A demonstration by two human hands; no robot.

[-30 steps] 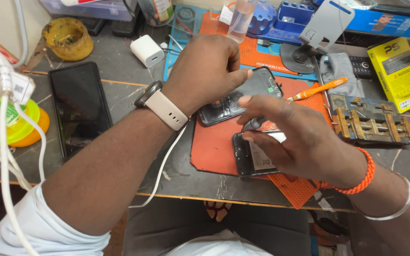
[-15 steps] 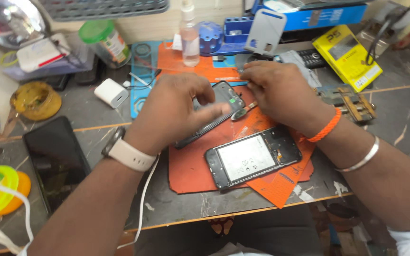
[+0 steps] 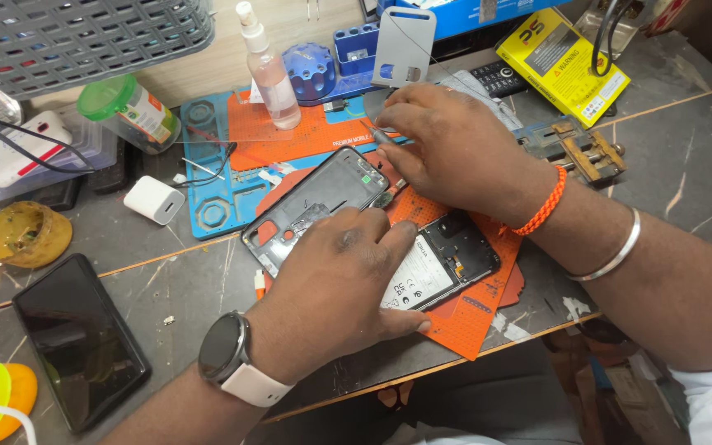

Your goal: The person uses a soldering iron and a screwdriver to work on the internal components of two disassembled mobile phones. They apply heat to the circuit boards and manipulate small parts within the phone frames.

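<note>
On a scratched grey workbench point(image 3: 669, 173) crowded with clutter, the left hand point(image 3: 339, 284) presses flat, fingers spread, on the opened phone frame point(image 3: 315, 206) beneath its fingertips, while the right hand point(image 3: 447, 144) pinches a thin tool point(image 3: 382, 136) just beyond the frame's far edge, with bare bench to the right.

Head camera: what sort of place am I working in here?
Most likely a phone repair bench: an opened phone frame under the left hand, a second opened phone on an orange work mat, and a small vise.
</note>
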